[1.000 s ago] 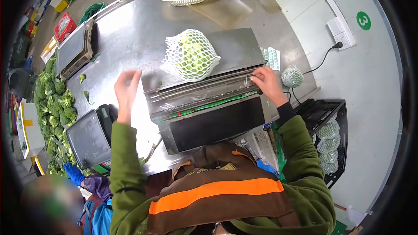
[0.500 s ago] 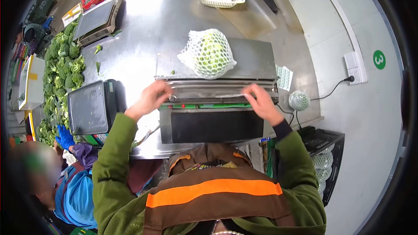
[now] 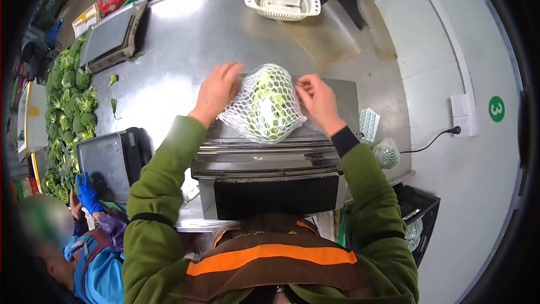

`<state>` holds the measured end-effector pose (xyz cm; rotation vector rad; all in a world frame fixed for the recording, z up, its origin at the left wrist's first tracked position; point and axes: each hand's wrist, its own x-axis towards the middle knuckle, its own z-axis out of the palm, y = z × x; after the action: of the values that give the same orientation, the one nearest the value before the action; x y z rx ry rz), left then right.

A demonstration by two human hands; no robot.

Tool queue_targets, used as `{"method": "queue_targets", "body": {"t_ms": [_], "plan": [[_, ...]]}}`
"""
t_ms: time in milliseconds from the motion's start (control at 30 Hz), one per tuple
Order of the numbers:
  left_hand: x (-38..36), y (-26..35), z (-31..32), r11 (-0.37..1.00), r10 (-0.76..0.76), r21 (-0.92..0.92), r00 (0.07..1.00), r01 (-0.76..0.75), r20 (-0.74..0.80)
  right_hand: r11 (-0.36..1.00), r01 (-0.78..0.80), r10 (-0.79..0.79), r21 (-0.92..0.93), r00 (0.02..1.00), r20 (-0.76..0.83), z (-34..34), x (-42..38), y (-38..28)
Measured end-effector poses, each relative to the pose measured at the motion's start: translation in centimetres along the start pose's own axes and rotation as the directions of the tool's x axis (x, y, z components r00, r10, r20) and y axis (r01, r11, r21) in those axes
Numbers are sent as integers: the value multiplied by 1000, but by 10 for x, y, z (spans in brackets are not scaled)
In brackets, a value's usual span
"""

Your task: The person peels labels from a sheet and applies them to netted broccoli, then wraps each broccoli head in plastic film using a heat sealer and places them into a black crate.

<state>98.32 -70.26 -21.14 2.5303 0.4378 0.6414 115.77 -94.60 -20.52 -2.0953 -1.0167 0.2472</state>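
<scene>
A pale green vegetable in a white foam net lies on the flat plate of the wrapping machine, between my hands. At its left side is my left hand, its fingers stretched out and apart from the thumb. On the other side my right hand has its fingers curled and pressed together by the net's upper right edge. What they grip is too small to make out. The machine's black front panel faces me.
Broccoli is piled at the left, beside two scales. A co-worker's blue-gloved hand is near the lower scale. A white basket stands at the back. Right are a netted item, a cable and a black crate.
Both hands have moved from the machine's front bar up to the sides of the netted vegetable. The vegetable now sits lower in view, nearer the bar, and the camera view has shifted.
</scene>
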Motion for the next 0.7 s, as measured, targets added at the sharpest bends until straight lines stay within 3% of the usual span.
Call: {"method": "queue_targets", "body": {"t_ms": [33, 67, 100, 167, 200, 267, 333, 400, 433, 467, 533, 567, 600, 633, 667, 700], "plan": [[-6, 5, -9, 964, 265, 16, 963, -266, 46, 953, 259, -257, -159, 966, 29, -6, -6, -13], [-13, 9, -15, 856, 513, 15, 853, -516, 93, 817, 496, -491, -294, 866, 95, -15, -9, -29], [-21, 14, -18, 862, 503, 1, 857, -507, 111, 830, 483, -474, -281, 875, 102, -18, -14, -38], [-27, 24, -25, 820, 496, -427, 846, -381, 197, 840, 509, -437, -190, 840, 321, -27, -19, -52], [-32, 28, -27, 817, 504, -424, 842, -390, 196, 838, 509, -439, -195, 842, 312, -26, -21, -51], [-41, 37, -31, 843, 412, -472, 873, -257, 260, 890, 436, -456, 135, 855, 248, -24, -23, -48], [-56, 58, -50, 847, 373, -487, 889, -212, 263, 889, 420, -455, 185, 856, 245, -37, -40, -54], [-79, 87, -78, 821, 138, -529, 824, 215, 549, 903, 358, -415, 238, 871, 264, -52, -80, -67], [-90, 105, -90, 890, 187, -450, 842, 72, 506, 933, 203, -314, 298, 864, 395, -65, -100, -84], [-100, 119, -97, 885, 190, -457, 829, 87, 526, 941, 35, -219, 337, 821, 526, -74, -120, -95], [-131, 139, -103, 668, 236, -692, 803, 274, 546, 953, 2, -171, 303, 830, 531, -70, -169, -101], [-153, 143, -94, 541, 197, -735, 788, 409, 583, 897, -290, -7, 334, 745, 667, -70, -187, -103], [-165, 146, -100, 520, 83, -534, 583, 666, 808, 768, -560, 118, 310, 600, 791, -68, -205, -106], [-181, 144, -95, 427, 21, -388, 420, 817, 907, 546, -778, 140, 312, 452, 881, -62, -223, -103], [-199, 139, -82, 323, -19, -220, 238, 921, 971, 453, -868, 162, 204, 305, 939, -53, -239, -93], [-219, 138, -62, 298, -60, -99, 122, 949, 991, 382, -908, 187, 172, 258, 948, -47, -253, -92]]}}
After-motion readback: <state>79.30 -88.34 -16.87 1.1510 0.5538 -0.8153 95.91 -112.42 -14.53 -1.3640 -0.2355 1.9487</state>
